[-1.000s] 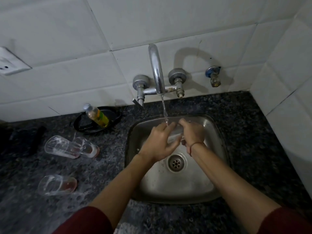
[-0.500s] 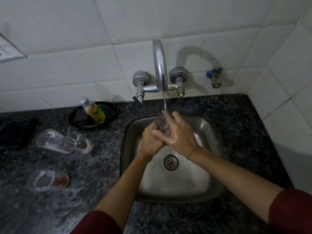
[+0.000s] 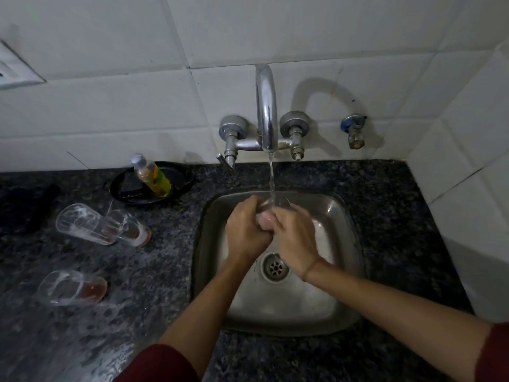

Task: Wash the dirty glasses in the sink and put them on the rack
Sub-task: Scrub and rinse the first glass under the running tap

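Over the steel sink, both hands wrap one clear glass held under the running water from the tap. My left hand grips it from the left, my right hand from the right; only its rim shows above the fingers. On the dark counter to the left lie three soapy glasses on their sides: two touching each other, and one nearer me.
A dish-soap bottle leans in a black dish by the wall. A second small tap sticks out of the tiles at the right. A dark object lies at the far left. The counter is wet with suds at the left.
The hands have closed together around the glass and turned it upright under the stream; a second ago it lay sideways between them. The view has shifted slightly.
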